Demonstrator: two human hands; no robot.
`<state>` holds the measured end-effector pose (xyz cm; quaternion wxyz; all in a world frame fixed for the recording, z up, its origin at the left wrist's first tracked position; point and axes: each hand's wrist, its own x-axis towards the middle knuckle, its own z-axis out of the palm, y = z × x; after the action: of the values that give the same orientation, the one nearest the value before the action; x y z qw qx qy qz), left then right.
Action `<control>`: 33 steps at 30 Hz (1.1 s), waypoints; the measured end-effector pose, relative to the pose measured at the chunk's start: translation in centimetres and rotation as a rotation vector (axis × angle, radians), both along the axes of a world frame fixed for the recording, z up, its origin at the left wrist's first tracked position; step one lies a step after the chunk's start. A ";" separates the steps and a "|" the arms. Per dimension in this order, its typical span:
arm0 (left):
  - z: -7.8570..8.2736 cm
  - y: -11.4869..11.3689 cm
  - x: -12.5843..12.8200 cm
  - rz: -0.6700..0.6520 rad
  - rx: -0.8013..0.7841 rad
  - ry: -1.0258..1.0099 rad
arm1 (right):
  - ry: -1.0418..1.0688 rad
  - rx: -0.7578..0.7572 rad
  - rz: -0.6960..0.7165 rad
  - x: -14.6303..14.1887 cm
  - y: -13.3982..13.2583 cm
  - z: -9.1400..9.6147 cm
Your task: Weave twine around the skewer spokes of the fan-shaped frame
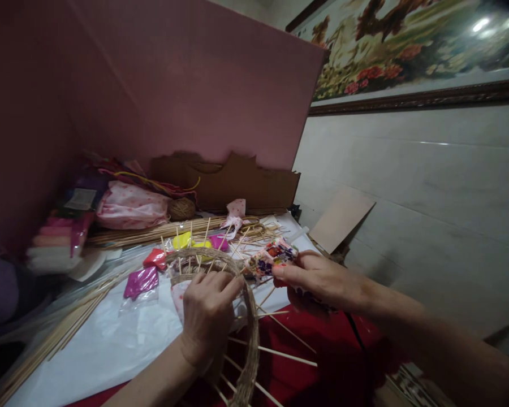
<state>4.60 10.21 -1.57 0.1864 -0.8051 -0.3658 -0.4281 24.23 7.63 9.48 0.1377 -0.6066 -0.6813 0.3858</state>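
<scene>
My left hand (210, 305) is closed around a twine-wound ring (251, 339) of a woven basket frame, fingers curled over its inner side. Thin wooden sticks (288, 356) poke out all round that ring. In my right hand (318, 277) is a glue gun (271, 257) with a flower-patterned body, its handle mostly hidden by my fingers. The gun's front end points left and lies close to the ring; whether it touches cannot be made out. A dark cord (356, 333) hangs below my right wrist.
Bagged purple (141, 282), red (155, 258) and yellow (181, 240) pieces lie on the white sheet (106, 339). Behind them are bundled sticks (139, 233), a twine ball (181, 209), pink spotted cloth (131, 204) and cardboard (224, 183). Red cloth (288, 373) covers the near side.
</scene>
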 end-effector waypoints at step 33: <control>0.1 -0.4 0.1 0.047 -0.033 0.055 | 0.039 0.029 0.088 -0.7 0.5 -1.2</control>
<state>4.73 9.79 -1.48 0.1932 -0.8107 -0.3866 -0.3951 23.53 8.08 8.27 0.1426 -0.5662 -0.7101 0.3934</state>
